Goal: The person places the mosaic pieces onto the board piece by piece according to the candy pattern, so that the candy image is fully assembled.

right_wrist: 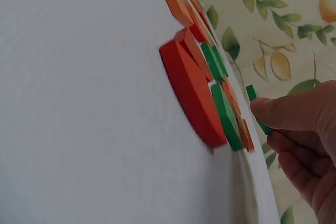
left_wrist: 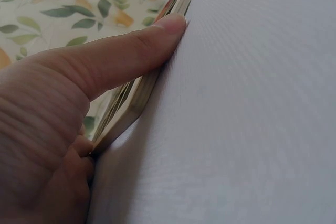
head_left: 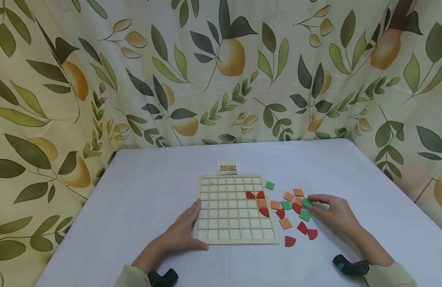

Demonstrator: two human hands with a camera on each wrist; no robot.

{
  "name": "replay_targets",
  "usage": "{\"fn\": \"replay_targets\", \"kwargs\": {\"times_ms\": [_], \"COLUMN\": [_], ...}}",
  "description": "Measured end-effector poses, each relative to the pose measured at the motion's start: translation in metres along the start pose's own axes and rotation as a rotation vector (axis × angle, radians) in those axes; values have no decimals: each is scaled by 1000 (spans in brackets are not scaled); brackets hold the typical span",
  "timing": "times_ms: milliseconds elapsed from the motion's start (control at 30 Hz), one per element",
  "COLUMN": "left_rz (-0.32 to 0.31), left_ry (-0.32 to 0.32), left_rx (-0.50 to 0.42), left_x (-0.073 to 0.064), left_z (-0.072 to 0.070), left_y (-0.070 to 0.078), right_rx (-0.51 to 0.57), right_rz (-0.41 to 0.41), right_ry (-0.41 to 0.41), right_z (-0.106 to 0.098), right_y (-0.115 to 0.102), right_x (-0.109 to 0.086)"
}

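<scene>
A pale grid board (head_left: 228, 224) lies on the table. My left hand (head_left: 178, 232) rests at its near left corner, fingers along the left side and thumb at the front edge. In the left wrist view the thumb lies against the board's edge (left_wrist: 135, 100). To the right of the board, my right hand (head_left: 335, 213) pinches a green square tile (head_left: 307, 202) between thumb and fingers. The right wrist view has that green tile (right_wrist: 251, 92) standing on edge in the grip. On the board's right side sit several red rounded tiles (head_left: 264, 212) and an orange square tile (head_left: 261, 203).
Loose tiles lie right of the board: orange squares (head_left: 285, 223), green squares (head_left: 305, 215) and red rounded pieces (head_left: 290, 241). One green square (head_left: 270, 185) lies by the far right corner. A small pattern card (head_left: 227, 168) stands behind the board. A leaf-patterned curtain (head_left: 221, 107) hangs behind the table.
</scene>
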State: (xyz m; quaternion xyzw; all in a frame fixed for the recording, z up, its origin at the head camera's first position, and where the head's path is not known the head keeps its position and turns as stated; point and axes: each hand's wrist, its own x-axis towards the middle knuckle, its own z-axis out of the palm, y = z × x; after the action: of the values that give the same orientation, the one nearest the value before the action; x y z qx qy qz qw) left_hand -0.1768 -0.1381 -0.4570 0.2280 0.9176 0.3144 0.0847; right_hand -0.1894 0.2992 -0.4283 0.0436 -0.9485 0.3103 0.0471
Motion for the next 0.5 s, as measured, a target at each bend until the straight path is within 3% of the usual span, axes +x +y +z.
{"fn": "replay_targets", "kwargs": {"times_ms": [500], "left_rz": [-20], "left_ry": [-3], "left_rx": [6], "left_x": [-1], "left_z": [-2], "left_y": [3], "right_rx": [63], "right_rz": [-138], "right_ry": [-35], "right_z": [27], "right_y": [-39], "right_x": [20]}}
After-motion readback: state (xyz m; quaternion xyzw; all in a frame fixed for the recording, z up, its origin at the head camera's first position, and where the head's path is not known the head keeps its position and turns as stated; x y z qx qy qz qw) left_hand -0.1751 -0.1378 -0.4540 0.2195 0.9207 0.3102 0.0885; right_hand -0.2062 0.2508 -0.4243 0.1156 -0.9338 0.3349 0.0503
